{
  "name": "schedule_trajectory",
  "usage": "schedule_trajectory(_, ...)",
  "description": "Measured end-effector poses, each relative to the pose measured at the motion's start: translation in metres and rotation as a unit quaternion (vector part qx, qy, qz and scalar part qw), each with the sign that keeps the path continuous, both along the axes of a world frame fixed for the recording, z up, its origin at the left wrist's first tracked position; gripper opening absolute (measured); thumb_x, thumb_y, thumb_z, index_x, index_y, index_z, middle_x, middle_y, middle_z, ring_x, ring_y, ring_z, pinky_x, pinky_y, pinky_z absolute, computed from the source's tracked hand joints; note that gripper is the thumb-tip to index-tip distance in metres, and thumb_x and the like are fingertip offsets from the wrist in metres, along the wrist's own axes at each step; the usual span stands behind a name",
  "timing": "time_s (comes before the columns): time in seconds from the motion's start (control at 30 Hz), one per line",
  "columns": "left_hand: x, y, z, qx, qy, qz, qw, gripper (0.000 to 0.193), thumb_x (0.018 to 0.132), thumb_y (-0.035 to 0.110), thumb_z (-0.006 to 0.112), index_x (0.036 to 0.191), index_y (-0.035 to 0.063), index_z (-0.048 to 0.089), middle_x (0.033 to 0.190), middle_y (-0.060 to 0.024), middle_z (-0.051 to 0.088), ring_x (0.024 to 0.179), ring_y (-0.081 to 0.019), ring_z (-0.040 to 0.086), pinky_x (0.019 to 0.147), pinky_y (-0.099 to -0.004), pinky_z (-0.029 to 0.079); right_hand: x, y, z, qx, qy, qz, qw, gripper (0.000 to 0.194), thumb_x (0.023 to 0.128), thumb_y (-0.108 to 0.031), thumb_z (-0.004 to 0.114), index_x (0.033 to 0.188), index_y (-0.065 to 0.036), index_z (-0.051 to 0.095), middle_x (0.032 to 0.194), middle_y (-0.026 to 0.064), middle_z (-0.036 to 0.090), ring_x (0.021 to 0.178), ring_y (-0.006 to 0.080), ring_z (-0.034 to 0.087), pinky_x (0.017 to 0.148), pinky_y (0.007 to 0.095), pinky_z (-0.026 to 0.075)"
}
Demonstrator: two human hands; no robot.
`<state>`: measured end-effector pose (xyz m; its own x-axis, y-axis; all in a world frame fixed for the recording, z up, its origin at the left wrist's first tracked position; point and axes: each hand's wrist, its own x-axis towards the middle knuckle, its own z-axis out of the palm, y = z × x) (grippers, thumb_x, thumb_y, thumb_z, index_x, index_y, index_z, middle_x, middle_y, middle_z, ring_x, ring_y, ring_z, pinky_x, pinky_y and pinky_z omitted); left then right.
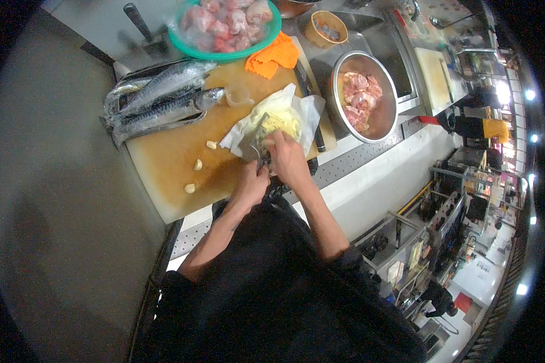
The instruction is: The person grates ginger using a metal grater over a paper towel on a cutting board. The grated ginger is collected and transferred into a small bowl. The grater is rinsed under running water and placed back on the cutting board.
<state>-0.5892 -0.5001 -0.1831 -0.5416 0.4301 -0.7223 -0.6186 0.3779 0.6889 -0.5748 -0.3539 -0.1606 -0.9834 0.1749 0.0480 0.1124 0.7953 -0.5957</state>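
My left hand [250,183] grips the handle of a metal tool [260,152], possibly a grater, tilted over white paper or cloth [243,129]. Pinched fingers of my right hand [289,156] press at the tool, around a small piece that they mostly hide. A pale yellow, finely shredded or mashed heap [281,125] lies on the white sheet just beyond my fingers. All this is at the right part of a stained cutting board [163,168]. Three peeled garlic cloves [197,164] form a row on the board, left of my left hand.
Whole mackerel [163,100] lie in a tray at the left. Behind are a teal basket of bagged meat [227,27], an orange cloth [272,54] and a tan tub [326,28]. A long black object [317,131] and a steel bowl of raw meat [363,100] are at the right.
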Motion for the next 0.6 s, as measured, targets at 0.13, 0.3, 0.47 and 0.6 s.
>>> schedule_trajectory(0.13,-0.005,-0.002,0.005,0.012,-0.048,0.012,0.999,0.021,0.104,0.021,0.055,0.101,0.0019,0.063,0.068,-0.0035,0.057,0.052,-0.0144,0.051,0.044,-0.0357,0.038,-0.006,0.002,0.001,0.039,-0.095,-0.06,0.993,0.014,0.09,-0.003,0.063,0.101,0.001,0.057,0.097,0.0291,0.066,0.089,0.0498,0.065,0.077,0.0547,0.053)
schedule_trajectory(0.3,-0.003,-0.003,0.008,-0.003,-0.049,0.018,0.999,0.02,0.104,0.02,0.055,0.101,0.0026,0.063,0.068,-0.0025,0.055,0.049,-0.0133,0.049,0.04,-0.0337,0.034,-0.014,-0.003,-0.002,0.028,-0.02,-0.001,0.999,0.015,0.088,-0.004,0.066,0.098,0.003,0.057,0.091,0.0294,0.066,0.085,0.0505,0.066,0.074,0.0552,0.053)
schedule_trajectory(0.47,-0.001,0.0,0.005,0.0,0.0,0.036,0.999,0.019,0.102,0.019,0.055,0.103,0.0018,0.063,0.067,-0.003,0.055,0.048,-0.0142,0.049,0.042,-0.0354,0.036,-0.018,-0.004,-0.003,0.058,-0.092,-0.039,0.993,0.014,0.087,-0.004,0.066,0.097,0.002,0.058,0.093,0.0291,0.067,0.087,0.0496,0.067,0.076,0.0554,0.053)
schedule_trajectory(0.6,-0.003,0.002,0.005,-0.006,-0.04,0.03,0.999,0.02,0.102,0.019,0.054,0.105,0.0012,0.064,0.07,-0.0073,0.06,0.047,-0.0182,0.051,0.044,-0.0374,0.039,-0.016,-0.005,-0.005,0.06,-0.019,-0.01,0.998,0.014,0.088,-0.004,0.066,0.098,0.003,0.059,0.091,0.0283,0.067,0.085,0.0477,0.068,0.076,0.0546,0.054)
